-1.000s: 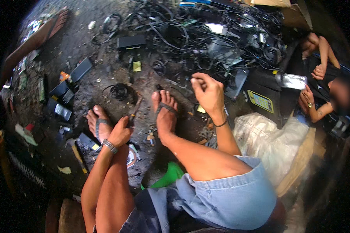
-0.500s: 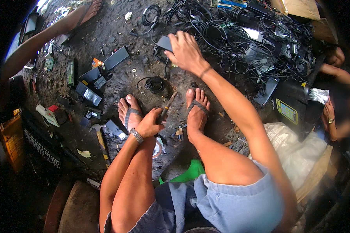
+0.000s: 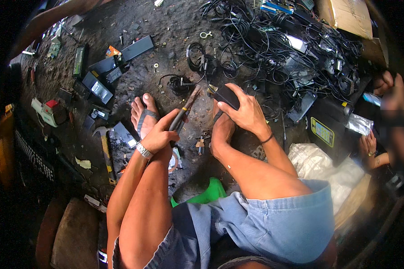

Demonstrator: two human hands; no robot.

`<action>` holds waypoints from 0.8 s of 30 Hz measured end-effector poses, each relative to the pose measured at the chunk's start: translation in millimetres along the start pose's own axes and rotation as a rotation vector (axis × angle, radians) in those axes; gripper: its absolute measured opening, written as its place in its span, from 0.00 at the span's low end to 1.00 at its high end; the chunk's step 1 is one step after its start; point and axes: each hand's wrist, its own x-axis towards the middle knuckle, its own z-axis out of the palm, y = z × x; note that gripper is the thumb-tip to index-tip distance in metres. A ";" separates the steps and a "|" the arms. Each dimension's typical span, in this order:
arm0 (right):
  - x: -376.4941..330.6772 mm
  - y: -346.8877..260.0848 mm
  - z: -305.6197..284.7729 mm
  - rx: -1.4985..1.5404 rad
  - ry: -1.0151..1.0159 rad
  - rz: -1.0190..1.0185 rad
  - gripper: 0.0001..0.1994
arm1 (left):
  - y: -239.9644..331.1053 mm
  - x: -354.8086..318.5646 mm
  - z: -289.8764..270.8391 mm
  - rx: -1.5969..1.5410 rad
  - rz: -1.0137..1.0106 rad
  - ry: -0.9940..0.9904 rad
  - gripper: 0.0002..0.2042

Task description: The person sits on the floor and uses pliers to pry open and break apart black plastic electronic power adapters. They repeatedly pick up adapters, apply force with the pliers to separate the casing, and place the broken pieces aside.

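Observation:
My left hand [image 3: 157, 136] is closed around dark-handled pliers [image 3: 187, 107] with rusty jaws pointing away from me. Between the thumb and fingers of my right hand [image 3: 250, 117] is a black power adapter [image 3: 227, 96], held low over my right foot. The adapter's near end lies just right of the plier tips, apart from them. A coiled black cable [image 3: 178, 85] rests on the ground beyond the pliers. Farther off stands another loop of black cord [image 3: 194, 56]; whether it joins the adapter I cannot tell.
A large tangle of black cables [image 3: 274, 58] fills the far right. Several dark adapters [image 3: 138, 48] lie on the left, with a hammer [image 3: 106, 154] nearer me. A white sack [image 3: 325, 168] sits at right, and another person's hand [image 3: 368, 144] touches a silvery packet.
My right hand has drawn the adapter back from the cable pile toward me and turned it. The pliers have shifted slightly farther out, their jaws now near the adapter.

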 end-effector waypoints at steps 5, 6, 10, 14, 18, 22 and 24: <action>-2.3 -6.1 1.6 0.056 -0.022 0.059 0.36 | -7.3 8.3 1.2 -0.009 -0.092 -0.097 0.42; -1.0 -5.1 2.5 0.069 -0.020 0.046 0.36 | -9.3 8.5 3.0 -0.078 -0.076 -0.110 0.42; 3.6 -2.6 -2.8 0.061 -0.030 0.043 0.36 | -6.0 10.9 10.2 -0.176 -0.034 -0.117 0.33; 5.3 -5.9 -9.4 0.071 -0.058 0.087 0.36 | -14.2 7.2 14.0 -0.280 -0.073 -0.066 0.29; 1.2 1.8 -7.4 0.014 -0.046 0.083 0.36 | -2.6 5.7 15.7 -0.250 -0.081 -0.052 0.28; -0.9 1.1 -4.4 0.019 -0.073 0.074 0.37 | 6.6 7.6 15.0 -0.246 -0.086 -0.106 0.27; -1.1 -0.7 -3.7 0.017 -0.086 0.063 0.37 | -3.8 14.4 14.4 -0.189 -0.016 -0.139 0.27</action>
